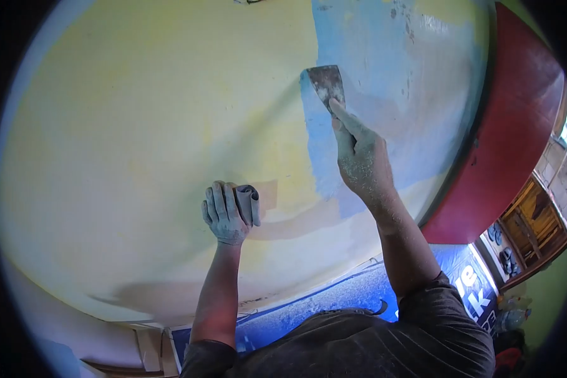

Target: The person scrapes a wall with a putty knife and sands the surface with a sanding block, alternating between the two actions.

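Observation:
In my right hand (363,154) is a putty knife (327,82), its forefinger stretched along the worn metal blade. The blade lies at the wall (170,113), where the yellowish paint meets a light blue patch (390,75). My left hand (225,214), lower on the wall, is closed around a folded piece of grey sandpaper (248,203), which curls out between thumb and fingers. Pale dust coats both hands and the right forearm.
A dark red panel (504,126) curves along the right. Below the wall lies a dusty blue banner (343,295) with white letters. At the right are a wooden cabinet (529,217), shoes (509,259) and plastic bottles (513,319).

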Action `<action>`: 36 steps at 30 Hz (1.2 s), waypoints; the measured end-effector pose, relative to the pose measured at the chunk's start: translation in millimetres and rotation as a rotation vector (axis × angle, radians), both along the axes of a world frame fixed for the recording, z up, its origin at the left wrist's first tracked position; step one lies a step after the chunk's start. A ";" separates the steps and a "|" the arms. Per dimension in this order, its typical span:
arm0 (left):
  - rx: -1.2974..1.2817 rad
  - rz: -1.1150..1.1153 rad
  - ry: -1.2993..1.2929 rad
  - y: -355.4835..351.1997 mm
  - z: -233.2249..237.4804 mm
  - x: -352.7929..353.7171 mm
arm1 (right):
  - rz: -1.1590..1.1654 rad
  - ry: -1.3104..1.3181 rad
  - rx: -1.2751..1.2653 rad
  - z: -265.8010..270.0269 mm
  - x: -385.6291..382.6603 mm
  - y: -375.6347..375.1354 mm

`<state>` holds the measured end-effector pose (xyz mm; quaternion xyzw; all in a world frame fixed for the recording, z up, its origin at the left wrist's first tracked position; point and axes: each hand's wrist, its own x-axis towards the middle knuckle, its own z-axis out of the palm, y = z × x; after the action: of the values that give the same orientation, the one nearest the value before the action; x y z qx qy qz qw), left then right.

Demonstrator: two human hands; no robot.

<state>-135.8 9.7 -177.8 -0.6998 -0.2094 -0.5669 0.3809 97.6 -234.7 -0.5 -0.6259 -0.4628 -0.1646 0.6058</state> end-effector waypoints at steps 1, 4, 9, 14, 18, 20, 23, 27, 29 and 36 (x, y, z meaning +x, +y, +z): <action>0.006 0.001 -0.004 -1.2 3.0 1.9 | -0.009 -0.036 0.022 -1.9 1.4 0.3; 0.004 0.003 -0.007 0.4 -0.6 2.0 | -0.024 -0.122 0.051 -10.6 6.9 0.2; 0.006 0.018 -0.008 3.2 -4.2 1.6 | -0.017 0.050 -0.059 8.9 4.4 -1.9; 0.006 0.005 -0.020 -2.3 4.0 4.2 | -0.019 -0.061 -0.002 -7.8 9.4 -5.2; -0.014 0.016 -0.007 2.5 -1.7 2.5 | 0.005 -0.018 -0.014 1.5 10.1 -4.2; 0.000 0.006 -0.006 2.0 -0.1 2.8 | 0.003 -0.021 0.006 -2.0 9.3 -2.9; 0.018 0.011 -0.015 0.9 4.7 4.3 | -0.007 -0.032 -0.015 -7.2 7.9 -8.0; 0.000 0.021 -0.001 5.3 -2.0 2.7 | -0.012 -0.103 0.030 1.3 19.2 1.9; 0.016 -0.001 -0.013 2.0 1.9 4.6 | -0.008 -0.030 0.012 13.3 16.3 1.3; -0.011 0.024 -0.009 6.0 0.3 3.8 | -0.030 -0.068 -0.041 0.1 21.9 -5.2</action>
<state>-132.0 15.6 -177.5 -0.6967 -0.2226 -0.5644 0.3827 119.5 -239.9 -0.4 -0.6392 -0.4771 -0.1852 0.5741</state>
